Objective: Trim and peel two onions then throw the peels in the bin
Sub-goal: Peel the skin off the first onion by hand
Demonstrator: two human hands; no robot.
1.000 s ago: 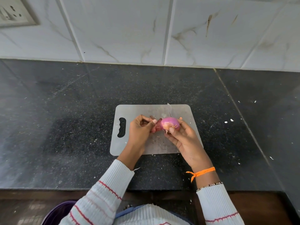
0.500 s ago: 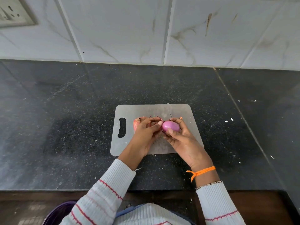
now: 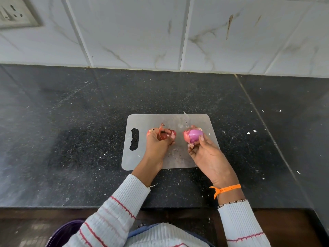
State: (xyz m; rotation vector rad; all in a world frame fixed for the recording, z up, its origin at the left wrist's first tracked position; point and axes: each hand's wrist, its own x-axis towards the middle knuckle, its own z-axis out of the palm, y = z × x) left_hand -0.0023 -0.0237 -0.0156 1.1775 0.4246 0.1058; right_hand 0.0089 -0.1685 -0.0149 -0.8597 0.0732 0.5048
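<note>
1. The right hand (image 3: 208, 154) has its fingers curled round the onion (image 3: 195, 135). It holds the onion up, just over the far right part of the cutting board (image 3: 142, 157).
2. The same hand seems to hold a knife (image 3: 186, 119) too. Only the thin blade shows, poking out behind the onion, so I cannot tell how firm that grip is.
3. The left hand (image 3: 157, 141) pinches a bunch of dry peels (image 3: 167, 134) over the middle of the board, apart from the onion.
4. The onion looks shiny and purple where the skin is off. A bit of reddish skin clings to its left side, and a scrap hangs under it.
5. What could go wrong: the bare onion looks smooth and may be slippery, so it could slide out and roll off the board onto the worktop (image 3: 71, 139).
6. The blade is close to the fingers, so a slip could cut them.
7. The peels are thin and light. Some could drop on the way to the purple bin (image 3: 62, 232) down near the person's left side.
8. I can see only one onion for sure, so the second one may be missed.
</note>
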